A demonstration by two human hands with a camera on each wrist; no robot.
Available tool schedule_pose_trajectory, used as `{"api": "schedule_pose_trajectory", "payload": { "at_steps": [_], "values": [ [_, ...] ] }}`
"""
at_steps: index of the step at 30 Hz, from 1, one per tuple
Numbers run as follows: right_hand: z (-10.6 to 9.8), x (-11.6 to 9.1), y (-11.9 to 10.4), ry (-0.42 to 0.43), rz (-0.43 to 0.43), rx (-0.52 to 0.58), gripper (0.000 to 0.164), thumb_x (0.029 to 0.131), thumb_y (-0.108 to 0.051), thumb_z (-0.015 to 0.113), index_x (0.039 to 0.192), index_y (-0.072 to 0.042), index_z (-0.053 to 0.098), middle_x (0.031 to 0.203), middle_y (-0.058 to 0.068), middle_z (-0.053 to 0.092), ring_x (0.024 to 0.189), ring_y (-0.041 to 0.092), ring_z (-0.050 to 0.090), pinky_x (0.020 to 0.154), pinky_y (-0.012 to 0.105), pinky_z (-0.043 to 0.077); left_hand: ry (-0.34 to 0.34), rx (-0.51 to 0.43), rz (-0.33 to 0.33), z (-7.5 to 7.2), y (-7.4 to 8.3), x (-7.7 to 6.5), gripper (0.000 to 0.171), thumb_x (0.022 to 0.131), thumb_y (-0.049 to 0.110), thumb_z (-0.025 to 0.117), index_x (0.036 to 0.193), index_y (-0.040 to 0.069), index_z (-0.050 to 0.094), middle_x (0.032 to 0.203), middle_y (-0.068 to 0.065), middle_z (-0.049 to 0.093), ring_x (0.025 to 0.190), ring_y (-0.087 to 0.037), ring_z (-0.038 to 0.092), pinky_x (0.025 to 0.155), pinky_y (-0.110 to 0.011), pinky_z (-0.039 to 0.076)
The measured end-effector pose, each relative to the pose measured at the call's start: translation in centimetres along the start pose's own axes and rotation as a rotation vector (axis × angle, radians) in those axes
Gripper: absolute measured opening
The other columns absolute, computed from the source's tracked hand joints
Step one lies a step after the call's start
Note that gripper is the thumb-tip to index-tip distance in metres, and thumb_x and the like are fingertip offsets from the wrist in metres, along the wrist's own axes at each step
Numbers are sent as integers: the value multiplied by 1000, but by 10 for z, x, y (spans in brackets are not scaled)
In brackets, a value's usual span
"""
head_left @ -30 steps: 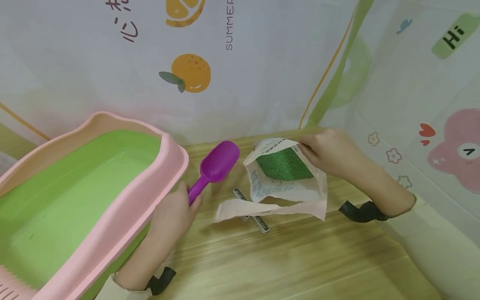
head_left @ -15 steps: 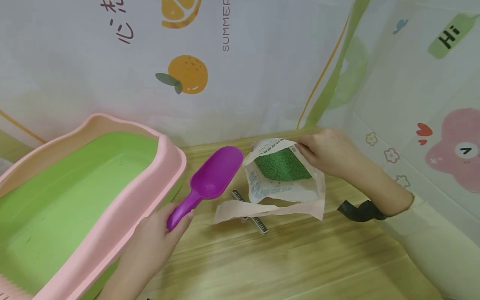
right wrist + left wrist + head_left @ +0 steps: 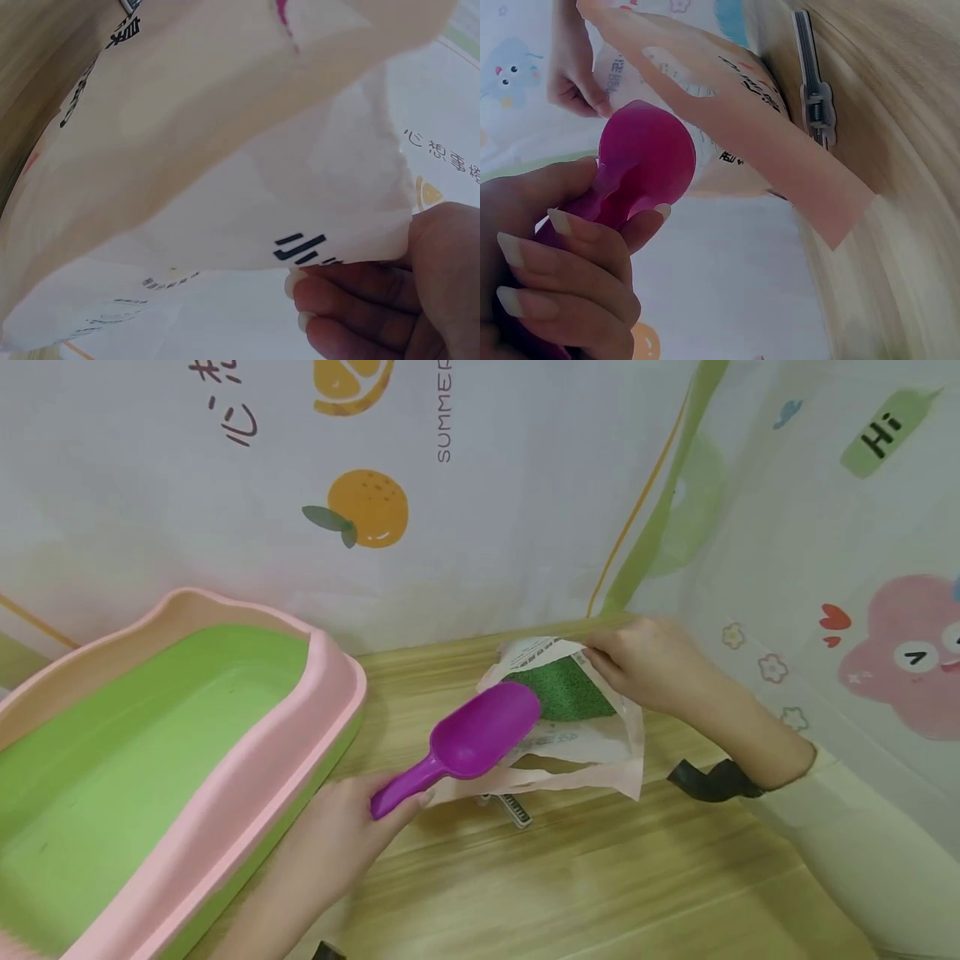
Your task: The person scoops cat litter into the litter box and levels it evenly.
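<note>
In the head view my left hand [image 3: 348, 827] grips the handle of a purple scoop [image 3: 480, 735], whose bowl is bare and overlaps the near side of an open paper bag [image 3: 628, 777]. Green granules [image 3: 573, 693] show inside the bag's mouth. My right hand [image 3: 660, 664] pinches the bag's far right edge and keeps the mouth wide. Curled fingers wrap the scoop handle [image 3: 607, 206] in the left wrist view. The right wrist view has my right hand [image 3: 405, 300] at the edge of the bag [image 3: 225, 150], its thumb tip hidden behind the paper.
At the left stands a large litter tray with a pink rim [image 3: 225, 802] and green inside. Under the bag's front flap lies a slim grey tool with a slider [image 3: 810, 82] on the wooden tabletop [image 3: 585, 885]. A printed wall sheet [image 3: 510, 527] rises behind.
My left hand first drew the scoop back towards me, then carried it right, over the bag's near flap. My right hand keeps its hold on the bag.
</note>
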State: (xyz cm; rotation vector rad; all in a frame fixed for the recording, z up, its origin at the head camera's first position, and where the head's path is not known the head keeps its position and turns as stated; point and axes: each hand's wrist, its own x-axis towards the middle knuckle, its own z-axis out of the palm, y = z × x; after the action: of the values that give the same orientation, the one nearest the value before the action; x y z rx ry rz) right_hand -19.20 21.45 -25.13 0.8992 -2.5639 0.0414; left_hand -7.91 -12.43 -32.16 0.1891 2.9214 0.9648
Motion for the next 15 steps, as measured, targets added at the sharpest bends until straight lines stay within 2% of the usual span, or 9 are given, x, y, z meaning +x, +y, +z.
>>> {"api": "schedule_pose_trajectory", "payload": {
  "at_steps": [4, 9, 15],
  "values": [
    [-1, 1, -1, -14, 13, 11, 17, 97, -12, 63, 82, -7, 70, 58, 2, 56, 52, 15, 45, 50, 32, 37, -26, 4, 22, 4, 4, 11, 37, 93, 48, 69, 71, 22, 56, 56, 6, 42, 48, -8, 33, 43, -24, 28],
    [-1, 2, -1, -20, 14, 6, 19, 97, -12, 63, 80, -7, 67, 57, 1, 54, 52, 14, 44, 50, 32, 37, -67, -30, 39, 8, 13, 26, 39, 93, 49, 68, 69, 20, 57, 56, 5, 44, 48, -10, 35, 45, -25, 28],
    [1, 2, -1, -8, 3, -2, 20, 96, -11, 64, 77, -7, 66, 57, 1, 54, 51, 14, 44, 51, 31, 38, -81, -2, 77, 14, 23, 43, 38, 94, 43, 69, 68, 17, 57, 57, 3, 44, 49, -11, 37, 46, -27, 31]
  ]
}}
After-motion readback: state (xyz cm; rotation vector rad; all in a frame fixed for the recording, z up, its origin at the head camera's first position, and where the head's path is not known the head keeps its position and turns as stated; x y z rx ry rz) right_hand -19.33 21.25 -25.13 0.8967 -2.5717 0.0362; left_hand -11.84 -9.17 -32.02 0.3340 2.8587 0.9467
